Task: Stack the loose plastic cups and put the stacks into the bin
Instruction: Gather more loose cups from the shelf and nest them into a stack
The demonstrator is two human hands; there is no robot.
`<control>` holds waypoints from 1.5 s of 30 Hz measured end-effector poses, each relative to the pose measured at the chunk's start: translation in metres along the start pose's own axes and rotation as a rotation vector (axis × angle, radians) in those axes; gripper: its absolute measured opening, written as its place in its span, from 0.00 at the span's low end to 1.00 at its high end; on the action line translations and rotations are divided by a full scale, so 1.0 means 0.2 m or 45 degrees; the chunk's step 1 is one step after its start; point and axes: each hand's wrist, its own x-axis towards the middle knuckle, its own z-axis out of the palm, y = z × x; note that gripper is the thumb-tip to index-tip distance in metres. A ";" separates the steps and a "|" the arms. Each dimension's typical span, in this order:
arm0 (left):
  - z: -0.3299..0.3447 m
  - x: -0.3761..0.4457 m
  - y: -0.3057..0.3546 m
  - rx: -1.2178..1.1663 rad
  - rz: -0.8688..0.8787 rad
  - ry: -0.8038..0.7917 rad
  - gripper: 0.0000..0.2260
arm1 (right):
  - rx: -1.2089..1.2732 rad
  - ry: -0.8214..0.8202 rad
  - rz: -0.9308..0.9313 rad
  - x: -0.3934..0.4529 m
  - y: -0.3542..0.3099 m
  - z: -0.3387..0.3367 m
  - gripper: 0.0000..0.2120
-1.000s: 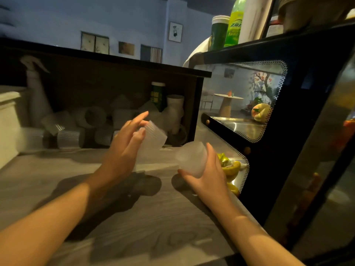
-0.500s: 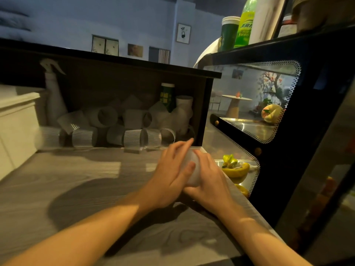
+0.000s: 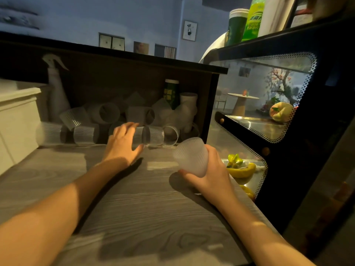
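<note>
The right hand (image 3: 212,170) is gripping a frosted ribbed plastic cup stack (image 3: 191,156) above the grey wood-grain surface (image 3: 146,208) at about four o'clock. The left hand (image 3: 123,144), fingers spread and relaxed, is reaching toward a clear ribbed plastic cup (image 3: 141,135) lying on its side at twelve o'clock among the loose cups. Judging by this, collecting is under way; next comes closing on that cup and nesting it.

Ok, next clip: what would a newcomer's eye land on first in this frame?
Probably the two bare arms reaching over the grey wood-grain counter: the right hand holds a ribbed cup stack near the counter's right edge, while the left hand reaches a clear ribbed cup lying on its side. Behind them, a heap of loose cups fills the dark shelf recess.
</note>
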 end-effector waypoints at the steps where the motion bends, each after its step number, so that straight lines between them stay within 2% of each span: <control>1: 0.02 0.02 -0.03 0.088 -0.002 -0.047 0.33 | 0.006 0.003 0.001 0.01 0.01 0.00 0.36; 4: 0.07 0.05 -0.09 0.287 -0.008 -0.140 0.36 | 0.029 0.011 0.005 0.01 0.03 0.01 0.34; 9: 0.08 0.08 -0.06 0.485 0.169 -0.005 0.33 | 0.046 0.009 0.035 0.02 0.05 0.01 0.35; 12: 0.05 0.05 -0.02 0.423 0.211 0.046 0.32 | 0.056 0.018 0.049 0.02 0.04 0.01 0.35; 15: -0.01 -0.03 0.06 0.228 0.281 0.084 0.32 | 0.054 0.013 0.055 0.02 0.03 0.00 0.36; 19: -0.11 -0.16 0.21 -0.283 0.248 -0.006 0.37 | 0.041 -0.011 0.065 0.01 0.03 -0.01 0.37; 22: -0.18 -0.25 0.27 -0.472 0.267 -0.025 0.34 | 0.027 -0.022 0.049 0.01 0.02 -0.01 0.37; 26: -0.26 -0.34 0.28 -0.784 0.052 0.015 0.30 | -0.025 -0.028 0.010 0.00 0.01 -0.01 0.37; 30: -0.32 -0.34 0.36 -1.225 -0.120 0.061 0.33 | -0.116 -0.047 -0.082 -0.02 0.00 0.00 0.38; 34: -0.34 -0.34 0.39 -1.269 -0.078 0.073 0.34 | -0.203 -0.062 -0.160 -0.02 -0.02 0.00 0.39; 40: -0.34 -0.37 0.41 -1.204 0.025 0.026 0.28 | -0.232 -0.066 -0.185 -0.04 -0.04 0.00 0.42; 45: -0.26 -0.42 0.47 -0.783 0.276 -0.145 0.25 | -0.182 -0.071 -0.219 -0.05 -0.06 0.01 0.42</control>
